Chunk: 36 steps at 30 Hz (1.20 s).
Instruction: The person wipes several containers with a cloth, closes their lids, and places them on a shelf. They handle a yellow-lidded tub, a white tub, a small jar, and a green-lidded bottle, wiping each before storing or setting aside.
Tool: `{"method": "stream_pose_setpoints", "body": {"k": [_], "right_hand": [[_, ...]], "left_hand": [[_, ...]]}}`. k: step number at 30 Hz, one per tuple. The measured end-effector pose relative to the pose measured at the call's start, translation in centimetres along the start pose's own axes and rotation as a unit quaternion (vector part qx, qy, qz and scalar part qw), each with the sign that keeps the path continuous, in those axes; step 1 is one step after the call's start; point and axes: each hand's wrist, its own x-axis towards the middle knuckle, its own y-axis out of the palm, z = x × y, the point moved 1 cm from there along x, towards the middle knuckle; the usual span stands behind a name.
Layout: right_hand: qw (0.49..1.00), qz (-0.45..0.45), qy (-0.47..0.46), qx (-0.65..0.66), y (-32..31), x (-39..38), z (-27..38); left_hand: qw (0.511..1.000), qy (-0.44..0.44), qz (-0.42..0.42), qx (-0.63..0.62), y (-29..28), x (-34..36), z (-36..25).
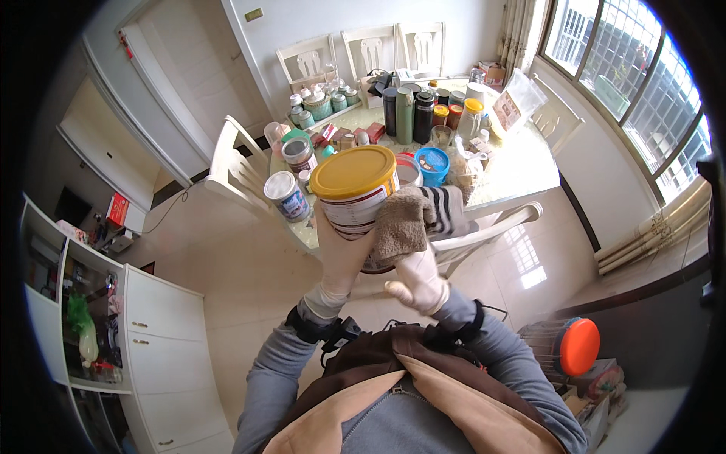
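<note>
Tub (pixel 354 212), yellow lid (pixel 354 172) up and long axis near upright, is clamped in our left hand (pixel 340 261); brown cloth (pixel 403 223) partly covers our right hand (pixel 421 280), whose grip we cannot tell.

The widest way through lies over the right end of the surface (pixel 525 178), nearer than the upright bag (pixel 517 106). Straight ahead, the held yellow-lidded tub (pixel 354 198) blocks the reach; the blue tub (pixel 432 166) crowds in beyond its right side, and tall flasks (pixel 405 117) wall off the middle. A white-lidded can (pixel 286 197) obstructs the left corner, a chair back (pixel 488 229) the near right edge.
</note>
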Motion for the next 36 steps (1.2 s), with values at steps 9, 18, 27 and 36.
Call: {"method": "stream_pose_setpoints", "body": {"k": [9, 18, 27, 36], "right_hand": [[0.841, -0.063, 0.298, 0.447, -1.0, -0.7, -4.3], [0.834, 0.017, 0.155, 0.529, -1.3, -3.2, -3.7], [0.659, -0.355, 0.237, 0.619, 4.7, -2.8, -3.7], [0.948, -0.242, 0.147, 0.146, 2.9, -1.1, -0.5]], "left_hand": [[0.957, -0.080, 0.261, -0.100, -1.7, -0.5, -0.2], [0.913, 0.012, 0.408, -0.010, -1.2, -0.4, -0.5], [0.967, 0.096, 0.170, 0.166, -2.4, -1.4, -1.5], [0.972, 0.017, 0.234, 0.029, -1.8, -1.6, 2.3]]}}
